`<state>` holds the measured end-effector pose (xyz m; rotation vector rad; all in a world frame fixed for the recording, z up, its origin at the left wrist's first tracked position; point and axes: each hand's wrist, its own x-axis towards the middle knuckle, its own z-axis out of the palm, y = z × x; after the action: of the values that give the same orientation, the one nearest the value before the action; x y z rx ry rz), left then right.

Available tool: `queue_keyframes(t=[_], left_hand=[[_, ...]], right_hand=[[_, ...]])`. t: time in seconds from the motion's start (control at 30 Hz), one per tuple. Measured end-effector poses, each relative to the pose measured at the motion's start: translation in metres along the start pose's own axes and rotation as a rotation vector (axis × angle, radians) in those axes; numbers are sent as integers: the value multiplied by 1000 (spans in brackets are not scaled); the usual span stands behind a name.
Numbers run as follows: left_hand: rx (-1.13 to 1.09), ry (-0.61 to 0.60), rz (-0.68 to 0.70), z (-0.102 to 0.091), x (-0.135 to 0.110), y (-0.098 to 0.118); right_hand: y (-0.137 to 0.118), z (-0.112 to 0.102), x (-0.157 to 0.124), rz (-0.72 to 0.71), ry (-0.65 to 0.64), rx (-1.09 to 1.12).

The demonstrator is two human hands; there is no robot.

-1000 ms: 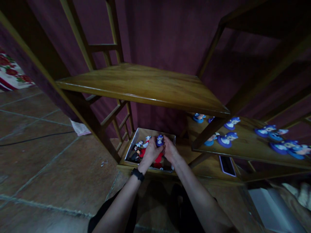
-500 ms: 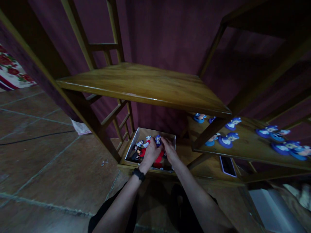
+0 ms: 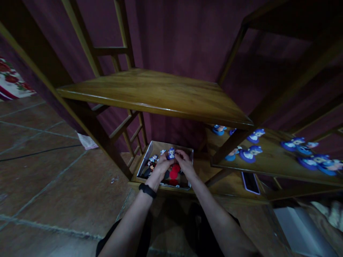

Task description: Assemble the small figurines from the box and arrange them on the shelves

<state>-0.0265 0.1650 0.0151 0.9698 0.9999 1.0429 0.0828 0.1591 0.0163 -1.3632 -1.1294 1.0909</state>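
Observation:
Above an open cardboard box, a small purple-and-white figurine stands upright between my two hands. My left hand has its fingers closed on the figurine's left side and base. From the right, my right hand pinches it with thumb and fingertips. Several other figurines lie in the box, among them a blue-and-white one and a dark-haired one. Round red bases show in the box below my hands. My wrists and fingers hide part of the box's contents.
A wooden shelf board juts out above the box. On a lower shelf at the right stand several purple and blue figurines. A phone lies below them. A slanted wooden post stands right of the box.
The purple-and-white figurine has shifted slightly left and now shows more fully between my hands. My left hand has moved down and left, uncovering the red bases.

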Motion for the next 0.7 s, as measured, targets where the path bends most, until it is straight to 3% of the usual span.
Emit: queue_keyframes(t=[0.27,0.7], left_hand=[[-54,-26,-39,3,-2,0],[-371,-29,-83,2,-3,5]], right_hand=[[3,-2,5,-34,10,32],[1,-7,10,-28,-3,103]])
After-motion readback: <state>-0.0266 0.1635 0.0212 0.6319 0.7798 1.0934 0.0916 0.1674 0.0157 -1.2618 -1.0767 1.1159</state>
